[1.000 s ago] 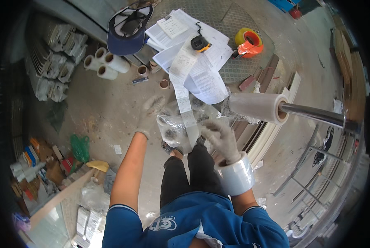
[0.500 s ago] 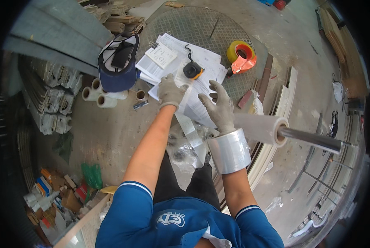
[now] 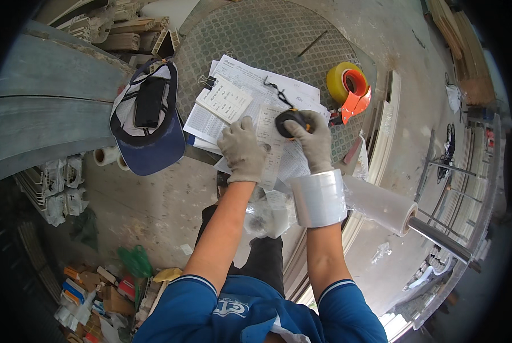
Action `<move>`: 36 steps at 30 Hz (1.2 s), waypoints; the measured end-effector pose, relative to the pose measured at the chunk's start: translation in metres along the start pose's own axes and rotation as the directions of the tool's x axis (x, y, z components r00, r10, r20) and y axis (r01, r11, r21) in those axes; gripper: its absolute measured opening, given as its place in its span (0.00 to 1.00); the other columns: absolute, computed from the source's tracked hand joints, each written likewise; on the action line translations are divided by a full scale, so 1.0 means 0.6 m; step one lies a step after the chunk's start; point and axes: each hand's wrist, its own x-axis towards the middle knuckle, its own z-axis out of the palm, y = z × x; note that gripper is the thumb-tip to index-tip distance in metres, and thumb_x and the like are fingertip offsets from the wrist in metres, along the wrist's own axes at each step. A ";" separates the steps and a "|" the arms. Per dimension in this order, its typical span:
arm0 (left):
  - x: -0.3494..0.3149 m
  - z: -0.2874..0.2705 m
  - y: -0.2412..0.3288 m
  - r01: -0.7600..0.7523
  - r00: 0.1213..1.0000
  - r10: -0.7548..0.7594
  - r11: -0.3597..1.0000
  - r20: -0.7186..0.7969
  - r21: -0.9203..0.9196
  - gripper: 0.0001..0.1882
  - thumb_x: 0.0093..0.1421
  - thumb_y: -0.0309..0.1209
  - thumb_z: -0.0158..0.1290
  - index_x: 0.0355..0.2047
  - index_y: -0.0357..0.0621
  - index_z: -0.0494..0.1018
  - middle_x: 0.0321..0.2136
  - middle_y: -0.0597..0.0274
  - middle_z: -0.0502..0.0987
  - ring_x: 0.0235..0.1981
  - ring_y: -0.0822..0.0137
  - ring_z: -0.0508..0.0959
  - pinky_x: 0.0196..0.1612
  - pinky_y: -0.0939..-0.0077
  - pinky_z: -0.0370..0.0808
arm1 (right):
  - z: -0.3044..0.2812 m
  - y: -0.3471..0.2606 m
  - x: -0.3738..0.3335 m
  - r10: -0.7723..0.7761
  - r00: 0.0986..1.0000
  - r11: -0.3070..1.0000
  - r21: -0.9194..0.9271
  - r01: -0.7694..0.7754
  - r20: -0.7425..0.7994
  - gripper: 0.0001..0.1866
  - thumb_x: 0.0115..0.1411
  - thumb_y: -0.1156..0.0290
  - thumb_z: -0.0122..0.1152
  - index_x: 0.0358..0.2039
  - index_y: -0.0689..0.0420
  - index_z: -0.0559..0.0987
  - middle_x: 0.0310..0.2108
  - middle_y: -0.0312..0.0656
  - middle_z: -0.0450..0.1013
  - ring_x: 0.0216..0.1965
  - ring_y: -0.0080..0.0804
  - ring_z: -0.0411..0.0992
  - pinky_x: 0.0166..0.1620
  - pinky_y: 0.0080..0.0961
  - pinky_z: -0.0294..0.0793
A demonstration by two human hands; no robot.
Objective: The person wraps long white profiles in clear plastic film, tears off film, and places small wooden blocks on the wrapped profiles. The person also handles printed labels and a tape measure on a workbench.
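Note:
My right hand [image 3: 313,140], in a grey work glove, is closed round a black and orange tape measure [image 3: 291,123] with a black wrist cord, above the papers. My left hand [image 3: 242,153], gloved too, has its fingers curled at a long strip of printed labels [image 3: 272,144]; its thumb lies over the strip's edge. Beneath both hands, printed sheets [image 3: 201,127] overlap on a round patterned table [image 3: 227,34]. A pad of white labels [image 3: 224,98] with a black binder clip lies by my left fingertips. A roll of clear stretch film [image 3: 319,198] sits round my right wrist.
Right of the papers stands an orange tape dispenser [image 3: 356,103] with yellow tape. A dark blue cap [image 3: 153,151] holding a phone [image 3: 151,102] lies at left. A film roll on a metal bar [image 3: 382,206] sticks out at right. Boxes and scraps [image 3: 116,300] crowd the lower left.
My right hand has moved up and closed on the tape measure, shifting it slightly right. My left hand has stayed at the label strip. The head view has shifted closer to the table.

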 end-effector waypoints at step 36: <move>0.161 -0.038 -0.094 -0.078 0.986 -0.035 0.767 -0.163 -0.637 0.18 0.49 0.27 0.67 0.41 0.35 0.78 0.35 0.49 0.83 0.36 0.58 0.82 0.43 0.69 0.76 | -0.038 -0.047 -0.048 -0.206 0.975 0.969 0.124 0.215 -0.082 0.33 0.43 0.69 0.79 0.50 0.60 0.74 0.43 0.44 0.77 0.43 0.34 0.77 0.47 0.30 0.75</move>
